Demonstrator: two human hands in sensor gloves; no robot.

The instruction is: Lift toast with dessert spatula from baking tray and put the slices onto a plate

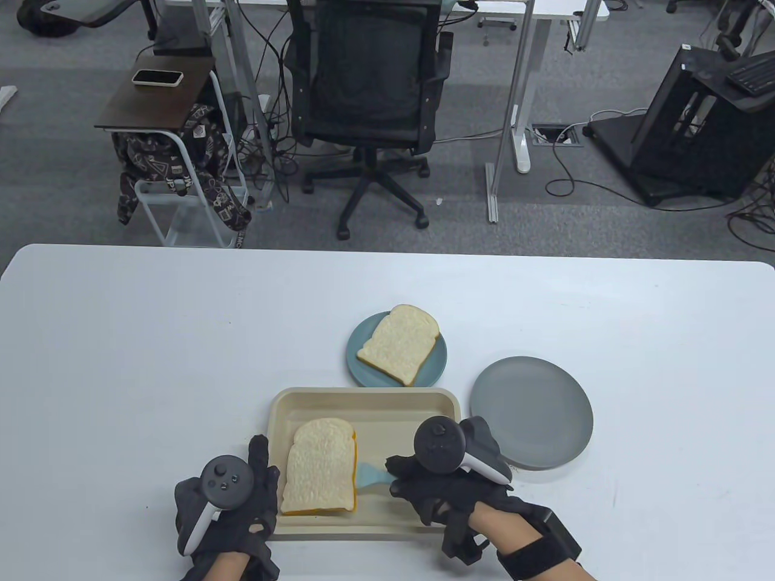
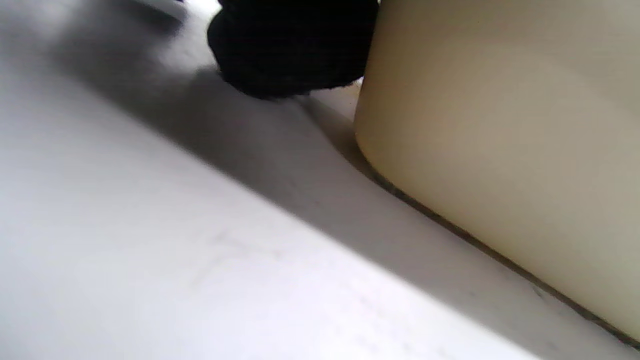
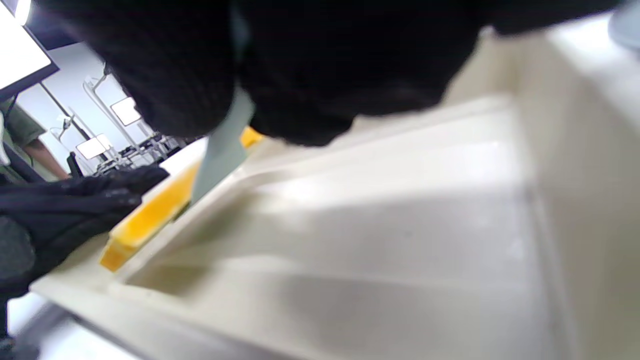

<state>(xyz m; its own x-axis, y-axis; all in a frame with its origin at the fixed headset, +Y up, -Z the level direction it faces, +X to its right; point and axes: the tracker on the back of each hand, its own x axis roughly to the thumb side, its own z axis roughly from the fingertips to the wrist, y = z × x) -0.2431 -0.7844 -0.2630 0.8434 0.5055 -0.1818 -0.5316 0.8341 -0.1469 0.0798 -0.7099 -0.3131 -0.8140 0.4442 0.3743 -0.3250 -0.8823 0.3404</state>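
Observation:
A cream baking tray (image 1: 387, 404) sits near the table's front edge. One toast slice (image 1: 319, 466) lies in its left half. My right hand (image 1: 424, 478) grips the handle of a light blue dessert spatula (image 1: 370, 474), whose blade touches the slice's right edge. The same blade (image 3: 222, 150) meets the yellow crust (image 3: 145, 220) in the right wrist view. My left hand (image 1: 257, 484) rests at the tray's left rim with straight fingers beside the slice. A gloved fingertip (image 2: 290, 50) touches the tray wall (image 2: 500, 150). A second slice (image 1: 401, 344) lies on a teal plate (image 1: 437, 363).
An empty grey plate (image 1: 531, 411) stands right of the tray, close to my right hand. Behind the table are an office chair (image 1: 369, 103), a small side table with a phone (image 1: 157, 77), and desk legs.

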